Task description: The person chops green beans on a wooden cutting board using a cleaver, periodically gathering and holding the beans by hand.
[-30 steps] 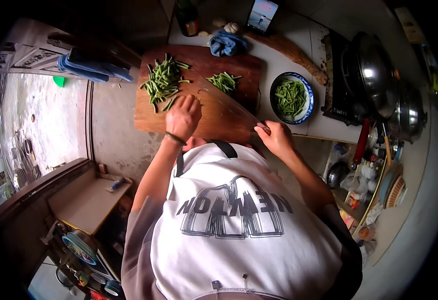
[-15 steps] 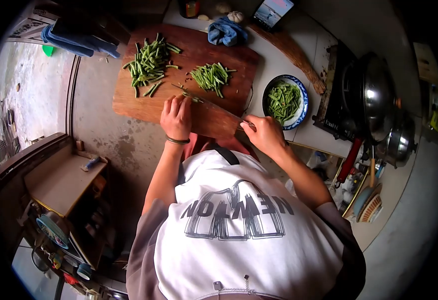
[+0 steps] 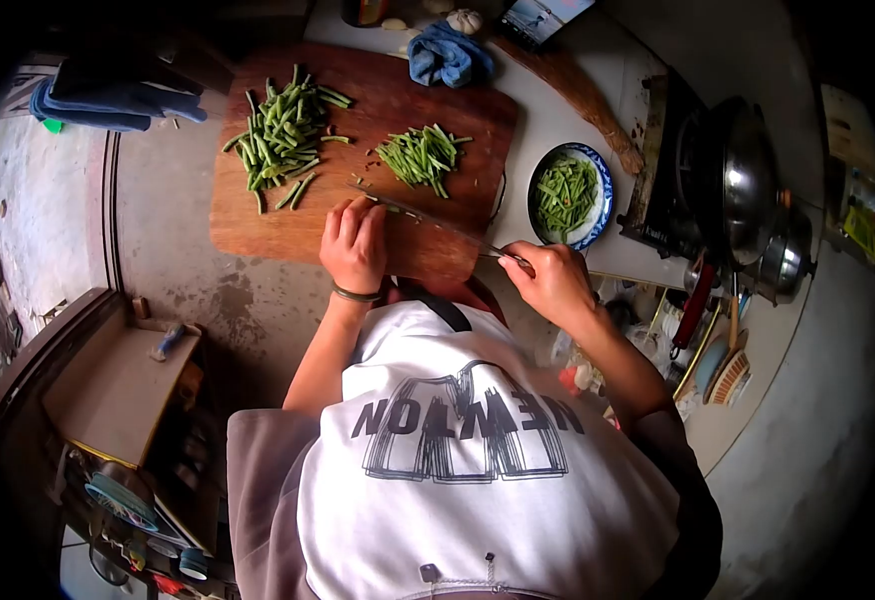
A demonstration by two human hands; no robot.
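Observation:
A wooden cutting board (image 3: 288,225) bears a larger pile of green bean pieces (image 3: 283,130) at the left and a smaller pile of thin slices (image 3: 423,157) at the right. My left hand (image 3: 354,245) rests near the board's front edge with its fingers curled down beside the blade, over what looks like a bean piece, mostly hidden. My right hand (image 3: 550,280) is closed round the handle of a knife (image 3: 448,227), whose blade slants across the board to my left fingertips. A blue-rimmed bowl (image 3: 569,195) of sliced beans stands right of the board.
Behind the board lie a blue cloth (image 3: 448,55), a garlic bulb (image 3: 465,20) and a propped screen (image 3: 546,18). A long piece of wood (image 3: 578,90) runs beside them. At the right are a stove (image 3: 658,215) and a metal wok (image 3: 743,170) with a red handle.
The view has shifted, moving the board leftward and up in the picture. My left hand has drawn its fingers up against the knife, which now lies lower on the board than a second ago.

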